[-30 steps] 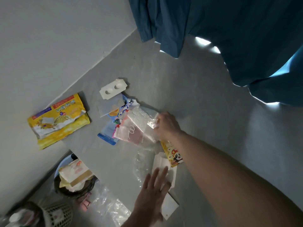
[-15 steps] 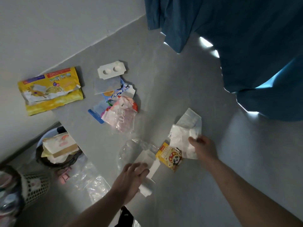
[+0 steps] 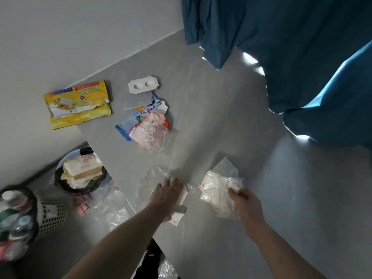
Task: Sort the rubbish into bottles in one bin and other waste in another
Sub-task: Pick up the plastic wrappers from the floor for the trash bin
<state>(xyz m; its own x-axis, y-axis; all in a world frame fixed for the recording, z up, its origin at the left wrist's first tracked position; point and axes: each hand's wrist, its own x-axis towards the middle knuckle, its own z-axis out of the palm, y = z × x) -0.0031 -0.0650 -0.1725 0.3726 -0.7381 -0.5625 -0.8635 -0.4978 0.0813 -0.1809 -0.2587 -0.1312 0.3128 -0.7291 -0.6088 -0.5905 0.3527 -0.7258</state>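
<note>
My right hand [image 3: 244, 200] pinches a bundle of crumpled clear wrappers [image 3: 218, 190] on the grey table [image 3: 211, 117], while my left hand [image 3: 168, 195] lies flat, fingers straight, on a white carton piece [image 3: 179, 208] beside a clear plastic bag [image 3: 151, 180]. Both bins stand off the table's left edge, down and left of my hands, so my left arm is the nearer to them. The black-lined bin [image 3: 80, 178] holds paper and food packets heaped above its rim; the mesh basket [image 3: 46, 212] further left holds bottles. The wrappers belong, I judge, in the black-lined bin, a reach leftward across my left arm. Further up the table lie a yellow packet [image 3: 78, 103], a white blister tray [image 3: 144, 86] and a heap of mixed wrappers [image 3: 147, 125], not yet sorted.
</note>
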